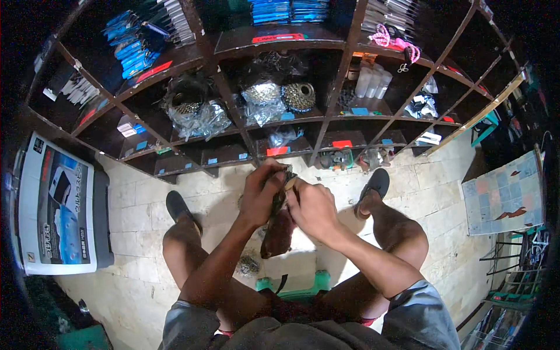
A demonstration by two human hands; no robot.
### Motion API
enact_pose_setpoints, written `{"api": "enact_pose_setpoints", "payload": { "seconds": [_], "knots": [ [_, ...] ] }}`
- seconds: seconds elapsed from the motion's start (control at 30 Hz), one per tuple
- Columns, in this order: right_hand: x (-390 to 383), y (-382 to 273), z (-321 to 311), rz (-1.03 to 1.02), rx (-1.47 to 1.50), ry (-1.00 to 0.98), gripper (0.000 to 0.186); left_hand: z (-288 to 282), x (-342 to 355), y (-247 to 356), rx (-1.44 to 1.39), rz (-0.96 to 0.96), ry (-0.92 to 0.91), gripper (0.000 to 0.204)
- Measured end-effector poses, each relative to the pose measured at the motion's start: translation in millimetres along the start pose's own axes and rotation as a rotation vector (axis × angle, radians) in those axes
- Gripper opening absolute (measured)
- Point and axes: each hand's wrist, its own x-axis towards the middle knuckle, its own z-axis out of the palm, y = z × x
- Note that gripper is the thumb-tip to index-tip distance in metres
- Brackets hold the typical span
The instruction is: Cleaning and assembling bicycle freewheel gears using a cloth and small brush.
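Observation:
My left hand [263, 192] is closed around a small dark metal part [289, 173], whose rough edge shows past the fingertips; its kind is mostly hidden. Pressed up against it from the other side, my right hand [315, 209] is closed with its fingers curled in. A reddish-brown rag [279, 234] hangs down between the two hands, bunched at its top against the right fingers. Below it on the tiles lies a shiny toothed metal piece [249, 265], possibly a bicycle sprocket cluster.
Ahead stands a dark wooden shelf unit [210, 49] with bagged bicycle cassettes [300, 96] and blue packets [291, 10]. A large printed box [58, 210] stands at left. Wire racks [519, 256] and a patterned panel [504, 195] are at right. Beneath me is a green stool [321, 280].

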Motion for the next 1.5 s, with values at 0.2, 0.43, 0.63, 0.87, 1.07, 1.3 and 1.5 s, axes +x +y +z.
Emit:
{"api": "enact_pose_setpoints", "payload": {
  "seconds": [0.2,0.43,0.63,0.87,1.07,1.3,1.5],
  "knots": [
    [5.8,5.2,8.0,0.162,0.290,-0.097,0.024,-2.9,0.8,3.7,0.110,-0.005,-0.026,0.031],
    [12.9,3.0,-16.5,0.511,0.843,-0.499,0.042,-7.9,0.8,7.0,0.282,0.108,-0.127,0.070],
    [8.5,-6.3,-31.2,0.196,0.186,-0.233,0.036,-4.0,1.0,7.4,0.151,0.239,-0.092,0.050],
    [-7.5,-1.5,-19.0,-0.236,-0.135,0.110,0.011,2.6,-2.2,-6.3,-0.020,0.142,-0.046,0.055],
    [-7.9,-3.9,-17.1,-0.339,-0.446,0.100,0.010,1.5,0.8,-14.3,-0.428,-0.039,-0.094,0.058],
    [7.6,-13.7,-30.6,-0.132,-0.280,0.091,0.017,-2.6,3.5,-13.8,-0.433,-0.010,0.107,0.037],
    [23.2,1.3,-15.0,0.386,0.568,-0.373,0.019,-14.2,2.3,1.3,-0.026,0.180,0.013,0.055]
  ]
}}
